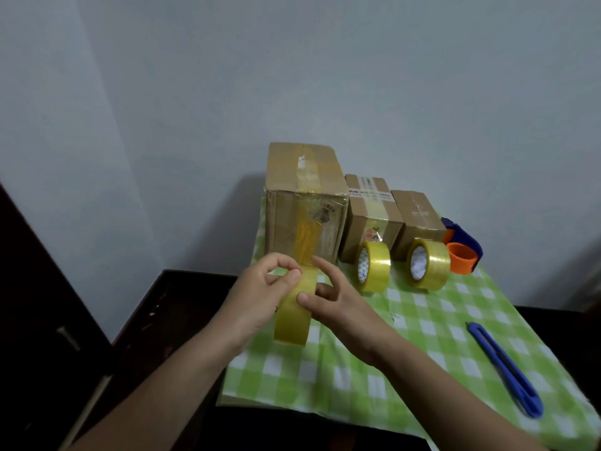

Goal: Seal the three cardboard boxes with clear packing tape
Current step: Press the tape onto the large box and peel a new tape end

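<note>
a roll of tape (290,315) is held up in front of the big box (304,203) by the left hand (260,294) and right hand (338,299), fingers closed on it, while old tape is seen on all three boxes and no new strip is laid yet.

Hands hide most of the held tape roll (290,317).

Both bare forearms reached forward and met at the tape roll (292,312). The left hand (260,294) pinched at its top edge; the right hand (335,297) gripped its right side, index finger raised.
</note>
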